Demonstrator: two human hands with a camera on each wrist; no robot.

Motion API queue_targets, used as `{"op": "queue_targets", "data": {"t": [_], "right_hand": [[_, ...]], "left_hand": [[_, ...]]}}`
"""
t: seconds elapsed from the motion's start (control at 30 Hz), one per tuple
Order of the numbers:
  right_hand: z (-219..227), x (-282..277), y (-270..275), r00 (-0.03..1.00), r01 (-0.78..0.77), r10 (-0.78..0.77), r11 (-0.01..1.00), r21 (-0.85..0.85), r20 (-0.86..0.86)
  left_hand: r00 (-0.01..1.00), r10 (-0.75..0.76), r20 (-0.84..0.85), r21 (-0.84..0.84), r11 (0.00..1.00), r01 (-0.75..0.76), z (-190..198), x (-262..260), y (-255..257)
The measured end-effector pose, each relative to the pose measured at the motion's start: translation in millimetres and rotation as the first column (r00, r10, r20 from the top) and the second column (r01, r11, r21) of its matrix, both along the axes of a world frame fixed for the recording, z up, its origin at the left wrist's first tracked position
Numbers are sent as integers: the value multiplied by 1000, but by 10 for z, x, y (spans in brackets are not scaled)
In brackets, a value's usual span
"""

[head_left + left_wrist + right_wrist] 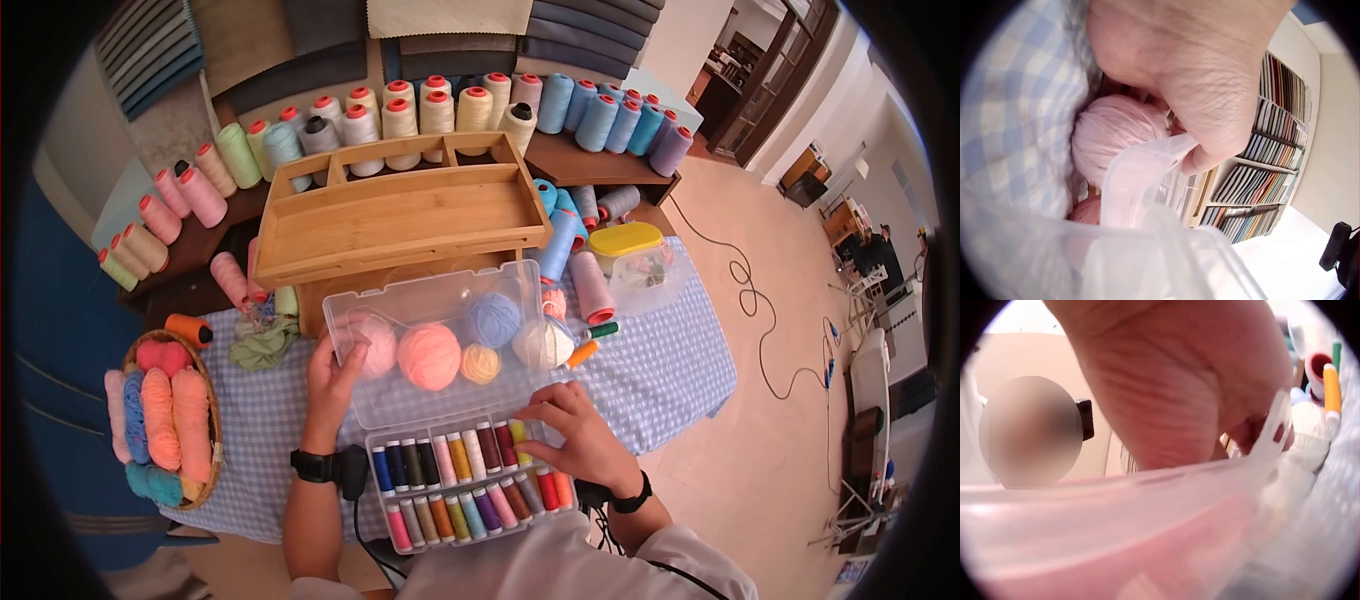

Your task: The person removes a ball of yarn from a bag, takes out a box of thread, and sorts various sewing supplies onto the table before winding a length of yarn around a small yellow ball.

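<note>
Fingers (324, 360) of the left hand (333, 388) grasp the upright clear lid (440, 405) by its left edge; those of the right hand (580, 438) bend over the box (378, 438) at its far right corner, beside a yellow-green spool (519, 434), and we cannot tell whether they grasp the spool, the rim or nothing. We find the box at the near edge of the table (665, 400), two rows of thread spools (460, 458) inside it; through the lid we see balls of yarn (430, 357). We judge the step in hand to be work at the opened box, on either spools or lid. Next, in our reading, the left hold must stay steady while the right fingers avoid disturbing the rows.
</note>
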State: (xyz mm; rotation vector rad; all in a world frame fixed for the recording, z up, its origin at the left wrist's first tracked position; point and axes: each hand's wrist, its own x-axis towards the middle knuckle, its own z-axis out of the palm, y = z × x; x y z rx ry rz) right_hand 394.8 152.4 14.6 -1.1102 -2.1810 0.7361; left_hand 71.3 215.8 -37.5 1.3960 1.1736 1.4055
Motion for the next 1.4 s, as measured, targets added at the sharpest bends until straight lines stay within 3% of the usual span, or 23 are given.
{"op": "queue_targets", "data": {"t": [0.07,0.3,0.37,0.5,0.6,0.7,0.77,0.83,0.97,1.1,1.2,1.33,1.4], "right_hand": [[12,-66,-6,994,14,-12,1000,-23,104],[11,19,9,996,-2,4,1000,-23,88],[-63,129,23,994,-28,15,993,-115,-107],[-93,327,31,975,-14,-20,989,-150,-220],[-212,555,17,871,250,-366,905,-345,-329],[-196,717,28,652,398,-616,775,-492,-443],[-208,819,46,618,473,-665,740,-478,-418],[-351,934,87,542,644,-743,667,-373,-393],[-424,1013,142,490,720,-771,621,-310,-407],[-409,938,186,470,707,-780,613,-353,-413],[-437,932,176,559,672,-751,659,-339,-352],[-415,841,142,567,648,-747,664,-372,-346],[-293,732,74,657,571,-703,700,-430,-273]], "left_hand": [[1000,-2,0,-3,1000,2,-2,-5,-2],[1000,-4,-6,11,1000,4,-24,-12,6],[1000,-3,-14,20,1000,3,-22,-14,18],[1000,-9,-23,41,999,9,-25,-14,11],[1000,2,20,10,1000,-2,-52,-11,17],[1000,0,-17,47,999,1,-62,-19,22],[1000,-2,-15,42,999,3,-70,-26,15],[1000,-8,-14,33,999,8,-62,-26,21],[999,0,38,-18,1000,1,-25,8,0],[999,4,42,-31,1000,-3,-25,-8,-3],[1000,8,23,-38,999,-7,-72,-39,7],[999,7,46,-67,998,-4,-20,-6,-21],[999,16,31,-55,998,-15,29,15,-27]]}}
